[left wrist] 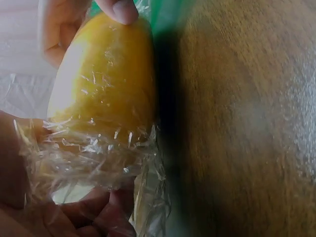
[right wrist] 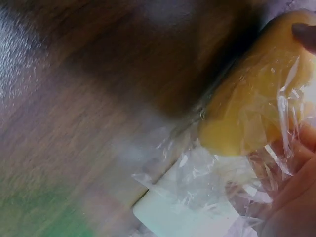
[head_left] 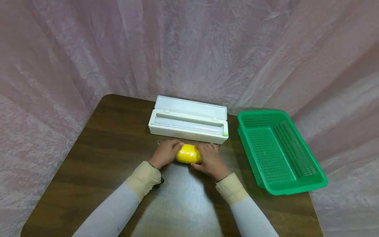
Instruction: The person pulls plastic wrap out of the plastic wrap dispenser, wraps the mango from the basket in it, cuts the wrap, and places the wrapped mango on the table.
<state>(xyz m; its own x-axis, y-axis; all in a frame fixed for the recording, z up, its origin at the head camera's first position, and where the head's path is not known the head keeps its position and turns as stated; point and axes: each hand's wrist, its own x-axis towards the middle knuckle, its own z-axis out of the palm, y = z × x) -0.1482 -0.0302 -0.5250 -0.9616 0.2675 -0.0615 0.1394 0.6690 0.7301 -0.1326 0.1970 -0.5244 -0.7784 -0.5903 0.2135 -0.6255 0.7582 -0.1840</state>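
Observation:
A smooth yellow oval fruit (head_left: 188,154), its exact kind unclear, is wrapped in clear cling film (left wrist: 94,148) and held just above or on the table between both hands. The left hand (head_left: 166,153) grips its left end, thumb on top. At the other end the right hand (head_left: 211,160) grips it, thumb on the near side. In the left wrist view the film is bunched and crinkled over the left fingers (left wrist: 94,212). Loose film (right wrist: 192,182) also sticks out near the right hand in the right wrist view. Part of the fruit is covered by the hands.
Just beyond the hands lies a white cling film dispenser box (head_left: 189,133), its lid (head_left: 190,108) raised and a film roll (head_left: 189,124) inside. To the right stands a green plastic basket (head_left: 251,151). A brown wooden table (head_left: 118,131) lies underneath, with a pink curtain (head_left: 189,49) behind.

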